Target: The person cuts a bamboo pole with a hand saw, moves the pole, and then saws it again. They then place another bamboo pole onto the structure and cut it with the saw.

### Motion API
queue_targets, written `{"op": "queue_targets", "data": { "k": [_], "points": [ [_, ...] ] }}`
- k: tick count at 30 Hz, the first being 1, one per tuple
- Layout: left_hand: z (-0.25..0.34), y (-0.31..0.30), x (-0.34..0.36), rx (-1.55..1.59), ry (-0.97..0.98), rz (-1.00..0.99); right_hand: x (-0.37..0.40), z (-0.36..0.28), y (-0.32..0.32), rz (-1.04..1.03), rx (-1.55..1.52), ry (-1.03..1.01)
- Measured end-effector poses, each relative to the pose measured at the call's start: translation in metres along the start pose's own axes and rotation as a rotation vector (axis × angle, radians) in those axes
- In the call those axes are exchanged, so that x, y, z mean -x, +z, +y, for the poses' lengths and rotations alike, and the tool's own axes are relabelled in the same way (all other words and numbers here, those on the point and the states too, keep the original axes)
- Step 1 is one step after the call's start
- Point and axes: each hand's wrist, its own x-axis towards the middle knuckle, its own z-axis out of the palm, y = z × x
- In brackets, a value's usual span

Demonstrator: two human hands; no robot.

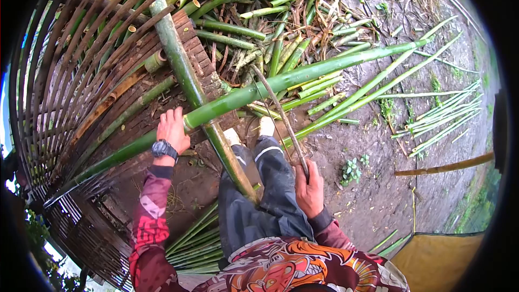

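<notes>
A long green bamboo pole (319, 70) lies across a darker bamboo support pole (184, 65). My left hand (173, 130), with a watch on the wrist, rests on the green pole just left of the crossing, its fingers over the top. In my right hand (309, 188) is the lower end of a bow saw (275, 103) with a curved wooden frame and a thin blade. The saw reaches up to the green pole, right of the crossing, with its frame over the pole. Whether the blade has cut into the bamboo cannot be made out.
Cut bamboo pieces (227, 27) are piled at the top. A slatted bamboo structure (54, 86) curves along the left. Thin split strips (443, 116) lie at the right, more strips (197, 238) beside my legs. A brown stick (443, 165) is at the right.
</notes>
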Motion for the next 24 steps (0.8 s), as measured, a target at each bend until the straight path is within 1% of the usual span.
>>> {"op": "queue_targets", "data": {
  "k": [1, 2, 4, 6, 7, 8, 9, 10, 11, 13, 17, 18, 19, 20, 21, 22, 23, 24],
  "points": [
    [0.014, -0.005, 0.003, 0.082, 0.089, 0.105, 0.0, 0.003, -0.001, 0.001, 0.002, -0.007],
    [0.034, -0.009, 0.0, 0.06, 0.168, 0.246, 0.0, 0.005, -0.001, 0.005, 0.002, -0.016],
    [0.071, 0.007, -0.013, 0.09, 0.231, 0.283, -0.001, 0.012, 0.001, -0.002, 0.008, -0.014],
    [0.1, 0.024, -0.041, 0.158, 0.251, 0.168, -0.003, 0.015, 0.003, -0.016, 0.019, -0.018],
    [0.11, 0.022, -0.057, 0.162, 0.193, 0.136, -0.003, 0.016, 0.003, 0.001, 0.009, -0.045],
    [0.118, 0.021, -0.07, 0.169, 0.191, 0.132, -0.002, 0.016, 0.002, 0.016, 0.002, -0.067],
    [0.125, 0.023, -0.082, 0.134, 0.099, 0.033, -0.002, 0.016, -0.001, -0.004, 0.005, -0.013],
    [0.129, 0.024, -0.086, 0.096, 0.005, -0.067, -0.003, 0.016, -0.003, -0.01, 0.011, -0.01],
    [0.125, 0.038, -0.086, 0.085, 0.066, 0.122, -0.007, 0.016, -0.004, -0.003, 0.003, -0.022],
    [0.126, 0.035, -0.089, 0.081, 0.055, 0.097, -0.026, 0.013, 0.003, -0.005, -0.011, -0.071],
    [0.133, 0.027, -0.088, 0.075, 0.033, 0.049, -0.146, -0.007, 0.057, -0.006, -0.03, -0.213],
    [0.133, 0.026, -0.087, 0.075, 0.023, 0.026, -0.162, -0.012, 0.064, 0.004, -0.047, -0.252],
    [0.132, 0.026, -0.088, 0.068, 0.034, 0.022, -0.157, -0.013, 0.061, -0.008, -0.048, -0.248],
    [0.131, 0.026, -0.088, 0.059, 0.037, 0.037, -0.151, -0.016, 0.057, 0.023, -0.022, -0.358],
    [0.13, 0.025, -0.087, 0.068, 0.031, 0.007, -0.141, -0.017, 0.051, 0.053, 0.007, -0.467],
    [0.13, 0.022, -0.09, 0.074, 0.035, -0.012, -0.114, -0.002, 0.036, -0.052, 0.106, -0.287],
    [0.131, 0.019, -0.093, 0.08, 0.035, -0.005, -0.079, 0.019, 0.02, 0.005, 0.215, -0.357],
    [0.131, 0.019, -0.091, 0.076, 0.039, -0.007, -0.046, 0.001, -0.002, -0.045, -0.043, -0.079]
  ]
}}
